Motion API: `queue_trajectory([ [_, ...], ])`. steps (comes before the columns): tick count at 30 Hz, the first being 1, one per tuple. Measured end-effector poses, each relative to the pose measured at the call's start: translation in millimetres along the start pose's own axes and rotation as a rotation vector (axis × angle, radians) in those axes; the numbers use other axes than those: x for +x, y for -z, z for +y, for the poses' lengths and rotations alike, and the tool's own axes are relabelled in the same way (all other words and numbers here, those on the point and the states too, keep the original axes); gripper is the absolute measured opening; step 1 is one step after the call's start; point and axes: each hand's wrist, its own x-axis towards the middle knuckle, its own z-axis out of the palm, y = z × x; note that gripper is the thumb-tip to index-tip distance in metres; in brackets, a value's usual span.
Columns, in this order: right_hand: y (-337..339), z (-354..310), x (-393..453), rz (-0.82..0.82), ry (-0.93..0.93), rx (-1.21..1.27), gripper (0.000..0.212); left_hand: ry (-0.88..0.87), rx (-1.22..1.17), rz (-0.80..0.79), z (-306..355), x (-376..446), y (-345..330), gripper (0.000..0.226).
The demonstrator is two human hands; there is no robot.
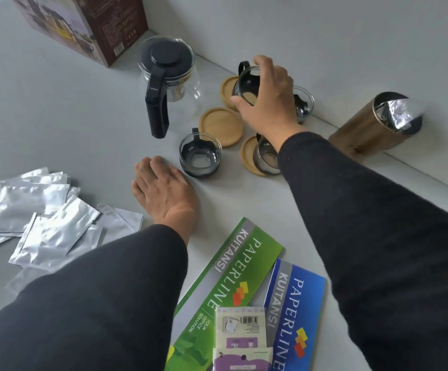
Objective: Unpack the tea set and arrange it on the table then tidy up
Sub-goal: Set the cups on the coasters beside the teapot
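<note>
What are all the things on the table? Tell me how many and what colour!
teapot: 1, clear glass with black lid and handle, far middle
glass cups: 4, clear with black holders; one near the left hand, one held, one behind the right hand, one on a coaster under the right arm
coasters: 3 seen, light wood, by the cups
box: 1, brown, far left
canister: 1, gold with foil top, right, lying against the wall
foil sachets: a pile, silver, left
receipt books: 2, green and blue, near edge
small packets: 2, cream and purple, on the books
left hand: flat on the table
right hand: gripping a cup from above
</note>
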Motion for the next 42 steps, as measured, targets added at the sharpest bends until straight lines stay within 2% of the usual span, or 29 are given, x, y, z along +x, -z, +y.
queue_trajectory([
  [6, -24, 8, 42, -0.129, -0.126, 0.059, 0.066, 0.025, 0.023, -0.004, 2, 0, -2, 0.033],
  [19, -46, 13, 67, -0.16, -0.151, -0.011, 0.068, 0.058, 0.059, -0.005, 4, 1, -3, 0.038],
  [23, -39, 3, 49, -0.014, -0.1, -0.054, 0.072, 0.056, 0.058, -0.016, 3, 1, -3, 0.037],
  [27, -35, -25, 11, 0.137, 0.029, 0.104, 0.073, 0.047, 0.053, -0.029, 3, 0, -2, 0.036],
  [30, -40, -45, -28, 0.032, 0.073, 0.153, 0.08, 0.043, 0.038, -0.031, 3, -1, -1, 0.037],
  [34, -50, -56, -64, -0.122, 0.029, 0.086, 0.09, 0.044, 0.029, -0.032, 2, 0, -1, 0.037],
  [39, -52, -56, -82, -0.205, 0.028, 0.042, 0.08, 0.043, 0.019, -0.032, 3, -1, 0, 0.036],
  [42, -46, -54, -75, -0.19, 0.034, 0.092, 0.072, 0.036, 0.022, -0.03, 2, -1, 0, 0.036],
])
